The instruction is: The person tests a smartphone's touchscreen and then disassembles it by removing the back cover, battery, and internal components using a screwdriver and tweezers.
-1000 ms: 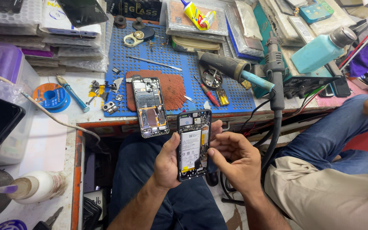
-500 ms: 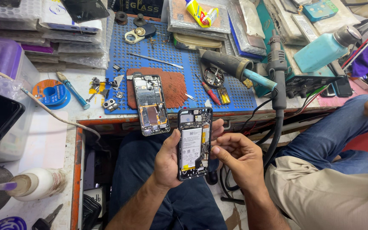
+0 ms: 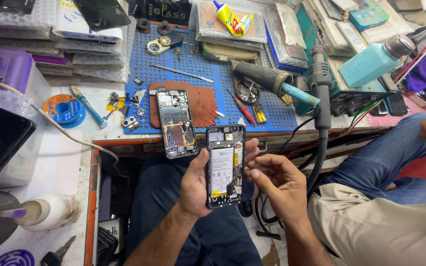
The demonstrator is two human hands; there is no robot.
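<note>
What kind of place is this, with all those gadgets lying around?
Most likely a phone repair bench. The left hand holds an opened phone, a second opened phone lies on the blue work mat, and a hot-air tool rests nearby.

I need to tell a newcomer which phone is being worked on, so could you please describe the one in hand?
Start at the blue perforated mat on the bench, then drop below its front edge. There the left hand holds an opened phone upright, the right hand beside it. Unlike the other opened phone lying on the mat, it shows a white battery.
</note>
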